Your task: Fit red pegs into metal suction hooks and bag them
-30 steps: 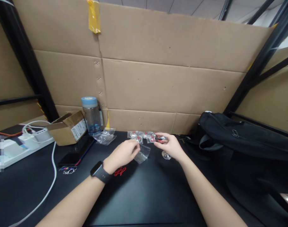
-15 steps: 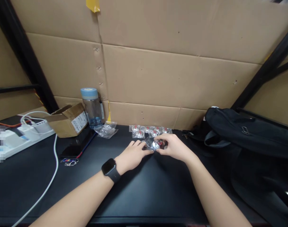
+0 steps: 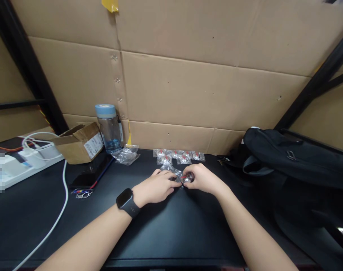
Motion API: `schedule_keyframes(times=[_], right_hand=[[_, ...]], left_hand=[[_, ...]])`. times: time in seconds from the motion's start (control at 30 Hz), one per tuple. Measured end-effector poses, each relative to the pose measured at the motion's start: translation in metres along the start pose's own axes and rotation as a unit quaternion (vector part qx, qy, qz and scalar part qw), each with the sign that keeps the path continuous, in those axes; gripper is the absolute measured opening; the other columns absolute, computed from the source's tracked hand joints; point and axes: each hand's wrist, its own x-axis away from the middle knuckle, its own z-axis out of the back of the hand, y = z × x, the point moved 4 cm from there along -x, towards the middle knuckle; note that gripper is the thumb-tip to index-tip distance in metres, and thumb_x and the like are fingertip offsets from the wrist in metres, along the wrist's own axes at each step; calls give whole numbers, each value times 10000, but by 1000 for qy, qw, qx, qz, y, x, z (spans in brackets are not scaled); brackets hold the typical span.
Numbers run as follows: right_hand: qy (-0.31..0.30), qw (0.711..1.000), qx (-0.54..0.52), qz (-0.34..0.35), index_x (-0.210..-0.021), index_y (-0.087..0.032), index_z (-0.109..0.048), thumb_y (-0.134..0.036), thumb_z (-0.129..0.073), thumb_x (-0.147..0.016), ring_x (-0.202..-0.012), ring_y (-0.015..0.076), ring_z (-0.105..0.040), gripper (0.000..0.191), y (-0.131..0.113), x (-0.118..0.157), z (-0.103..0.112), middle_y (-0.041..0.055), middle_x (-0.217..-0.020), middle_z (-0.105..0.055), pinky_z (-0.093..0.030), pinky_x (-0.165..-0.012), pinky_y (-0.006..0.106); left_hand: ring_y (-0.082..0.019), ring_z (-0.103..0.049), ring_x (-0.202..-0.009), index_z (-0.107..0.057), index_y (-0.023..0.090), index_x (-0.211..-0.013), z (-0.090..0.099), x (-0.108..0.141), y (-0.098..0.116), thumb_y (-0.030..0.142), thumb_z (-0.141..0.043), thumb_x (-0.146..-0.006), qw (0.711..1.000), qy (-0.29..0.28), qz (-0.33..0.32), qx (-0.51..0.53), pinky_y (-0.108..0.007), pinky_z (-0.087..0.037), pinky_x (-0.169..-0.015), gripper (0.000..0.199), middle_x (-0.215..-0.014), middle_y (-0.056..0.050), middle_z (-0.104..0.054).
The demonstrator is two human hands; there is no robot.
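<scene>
My right hand (image 3: 201,178) grips a round silvery disc with red marking (image 3: 186,177) between thumb and fingers, just above the black table. Clear plastic film (image 3: 171,170) lies against the disc's left side. The fingers of my left hand (image 3: 160,185) are closed on the near edge of this film, close to the disc. Beyond both hands, several similar discs in clear bags (image 3: 184,159) sit in two short rows near the cardboard wall. A dark watch (image 3: 128,202) is on my left wrist.
On the left are a crumpled clear bag (image 3: 126,154), a blue-capped bottle (image 3: 106,128), an open cardboard box (image 3: 79,145), a dark phone (image 3: 89,175), keys (image 3: 82,193), a white cable (image 3: 63,199) and a power strip (image 3: 25,171). A black bag (image 3: 295,162) fills the right.
My right hand and the disc have moved slightly nearer and lower. My left hand has shifted a little toward me, and more film shows beyond its fingers.
</scene>
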Motion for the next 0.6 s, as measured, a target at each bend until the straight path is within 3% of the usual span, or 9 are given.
schedule_keyframes(times=[0.1,0.23,0.4,0.6], right_hand=[[-7,1000,7,-8,-854,-205,-770,-243,-802,-660,-646,156,-621,200,3,0,-2,8,-711,-706,-422,-604,231],[-7,1000,-17,4,-855,-209,-786,-304,-845,-658,-659,157,-616,227,5,-3,-8,17,-737,-695,-437,-617,235],[5,999,-44,21,-939,-218,-798,-265,-820,-706,-739,169,-632,239,4,-6,-12,46,-874,-687,-491,-682,249],[-40,995,-78,46,-973,-223,-793,-162,-714,-758,-695,139,-621,237,-7,2,-8,48,-930,-689,-502,-665,239]], left_hand=[[-283,-480,-1315,-594,456,-1305,0,2,-3,254,-508,-955,1000,-26,2,-2,-447,-332,-1044,413,-1450,-5,-535],[-244,-493,-1327,-603,482,-1290,1,2,-6,205,-483,-952,998,-42,-13,39,-409,-335,-1058,454,-1486,30,-506],[-253,-432,-1391,-621,484,-1272,0,2,-9,195,-492,-951,998,-42,-3,46,-433,-323,-1097,451,-1521,24,-465],[-273,-415,-1402,-625,500,-1260,1,1,-7,190,-487,-956,997,-61,12,41,-488,-325,-1098,455,-1521,11,-468]])
